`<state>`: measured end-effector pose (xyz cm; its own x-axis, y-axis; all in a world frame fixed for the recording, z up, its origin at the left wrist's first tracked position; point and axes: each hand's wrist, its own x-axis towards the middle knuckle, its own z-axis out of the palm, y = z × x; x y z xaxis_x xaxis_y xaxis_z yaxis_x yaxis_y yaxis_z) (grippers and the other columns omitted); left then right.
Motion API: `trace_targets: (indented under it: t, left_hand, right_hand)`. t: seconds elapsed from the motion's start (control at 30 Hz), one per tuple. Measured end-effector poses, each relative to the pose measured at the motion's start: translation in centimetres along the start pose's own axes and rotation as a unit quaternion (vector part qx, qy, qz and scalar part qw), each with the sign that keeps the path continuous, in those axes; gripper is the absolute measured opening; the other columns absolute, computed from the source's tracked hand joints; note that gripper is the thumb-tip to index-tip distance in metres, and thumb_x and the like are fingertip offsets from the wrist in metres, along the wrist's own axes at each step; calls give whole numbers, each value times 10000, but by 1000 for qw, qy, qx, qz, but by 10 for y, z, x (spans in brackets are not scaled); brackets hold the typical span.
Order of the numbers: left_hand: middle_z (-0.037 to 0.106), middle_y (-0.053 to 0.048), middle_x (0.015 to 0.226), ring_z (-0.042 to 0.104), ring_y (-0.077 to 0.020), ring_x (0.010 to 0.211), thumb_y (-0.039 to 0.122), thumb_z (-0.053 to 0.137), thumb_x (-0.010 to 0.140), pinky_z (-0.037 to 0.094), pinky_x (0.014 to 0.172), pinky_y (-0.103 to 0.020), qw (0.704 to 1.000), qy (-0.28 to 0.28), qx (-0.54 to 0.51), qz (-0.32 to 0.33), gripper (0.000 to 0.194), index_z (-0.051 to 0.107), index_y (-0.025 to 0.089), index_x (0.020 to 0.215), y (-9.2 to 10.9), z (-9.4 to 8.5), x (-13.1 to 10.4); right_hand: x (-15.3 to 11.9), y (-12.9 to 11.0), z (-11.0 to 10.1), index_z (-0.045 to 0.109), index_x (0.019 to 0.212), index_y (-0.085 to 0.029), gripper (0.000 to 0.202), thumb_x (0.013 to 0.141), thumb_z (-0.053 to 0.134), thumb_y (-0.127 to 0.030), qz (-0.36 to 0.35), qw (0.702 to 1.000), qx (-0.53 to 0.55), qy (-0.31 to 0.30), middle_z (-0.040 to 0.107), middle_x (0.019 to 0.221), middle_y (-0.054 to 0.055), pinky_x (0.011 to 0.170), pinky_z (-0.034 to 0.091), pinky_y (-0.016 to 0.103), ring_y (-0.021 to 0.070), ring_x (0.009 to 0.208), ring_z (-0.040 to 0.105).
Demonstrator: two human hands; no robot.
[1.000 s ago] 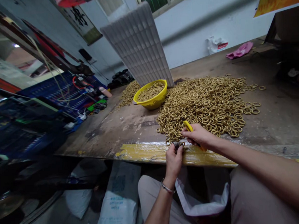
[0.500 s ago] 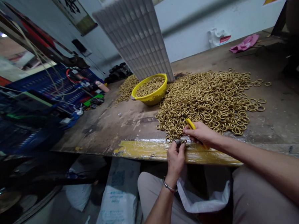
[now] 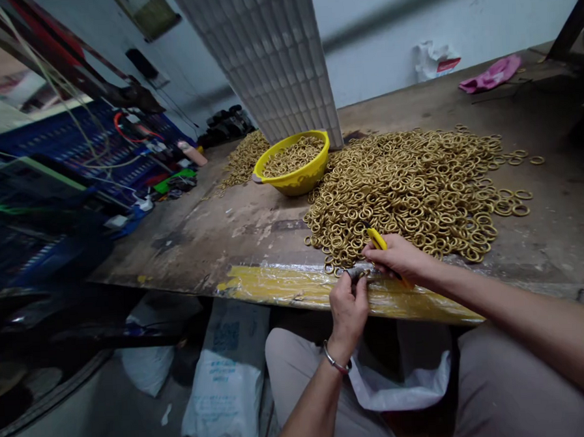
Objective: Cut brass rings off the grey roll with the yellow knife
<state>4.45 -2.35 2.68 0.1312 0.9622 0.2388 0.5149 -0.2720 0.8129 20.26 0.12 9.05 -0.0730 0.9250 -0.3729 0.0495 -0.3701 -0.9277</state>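
My left hand is closed at the table's taped front edge, fingertips pinching a small brass-coloured ring. Something grey covers a finger of that hand. My right hand is wrapped round a yellow utility knife, its dark tip pointing up and away over the rings. The two hands are close together, the right one slightly farther up the table. Just beyond them spreads a large heap of brass-coloured rings.
A yellow basin full of rings stands left of the heap, before a tall ribbed white panel. Below the table edge, an open white sack sits between the knees. A pink cloth lies at the back right.
The camera view has tilted slightly downward, shifting the scene up. Both hands keep nearly the same pose, the left on the ring and the right on the utility knife.
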Motion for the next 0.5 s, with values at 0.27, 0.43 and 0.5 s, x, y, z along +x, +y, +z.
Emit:
trace_targets:
  t: [0.27,0.43,0.5]
  left_hand:
    - [541,-15,631,471,-185,594,282,594,843,293,601,-283,1000,18,-3,8,175,539,230,685,-4,3,-3]
    - [563,-26,675,488,-191,624,258,564,867,301,610,-283,1000,-3,20,22,127,562,227,744,-3,4,-1]
    - [579,-33,699,503,-195,644,253,548,880,308,616,-286,999,-13,34,27,119,570,225,767,-2,5,0]
  right_hand:
    - [3,1,0,535,730,-180,88,817,552,-185,9,1000,-12,-3,429,385,-98,322,269,148,46,299,333]
    - [5,2,0,536,704,-178,100,804,547,-177,5,1000,-8,-7,432,384,-87,335,261,159,52,306,338]
    - [5,2,1,531,695,-179,106,801,541,-166,4,1000,-4,-9,431,382,-84,339,257,165,54,304,336]
